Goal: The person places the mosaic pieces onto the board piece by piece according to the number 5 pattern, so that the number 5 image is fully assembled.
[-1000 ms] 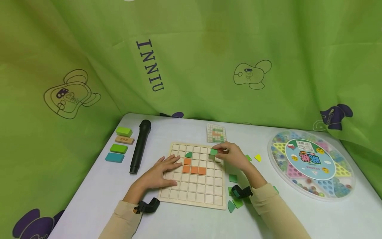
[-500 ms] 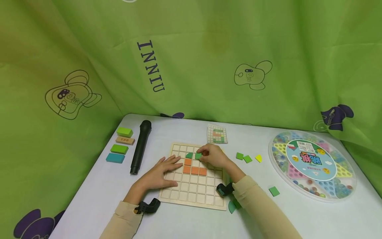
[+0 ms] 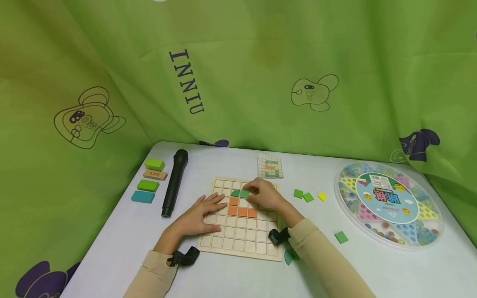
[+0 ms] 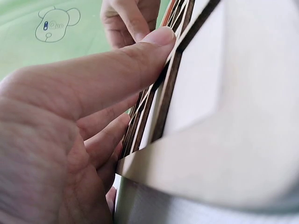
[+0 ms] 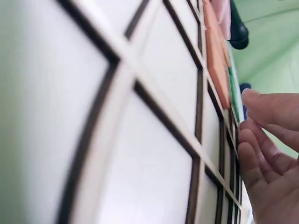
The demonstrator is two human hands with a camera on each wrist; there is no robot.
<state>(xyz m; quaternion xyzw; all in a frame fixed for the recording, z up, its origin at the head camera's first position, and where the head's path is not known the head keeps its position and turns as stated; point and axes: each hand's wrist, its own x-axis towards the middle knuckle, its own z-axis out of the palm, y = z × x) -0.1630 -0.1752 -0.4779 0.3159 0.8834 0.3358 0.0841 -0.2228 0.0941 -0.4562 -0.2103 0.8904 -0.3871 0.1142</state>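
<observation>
Left hand (image 3: 201, 213): flat, fingers spread, pressing the wooden grid board (image 3: 242, 238).
Right hand (image 3: 265, 194): fingertips pinch a green square tile (image 3: 244, 193) in the board's second row.
Backdrop writing (image 3: 186, 81): "INNIU".

The left hand (image 3: 199, 213) lies flat just left of the frame's centre, fingers straight and spread, forearm running to the lower left. The right hand (image 3: 262, 194) sits just right of centre, fingertips (image 5: 254, 100) curled downward together, forearm leaving at the lower right.
</observation>
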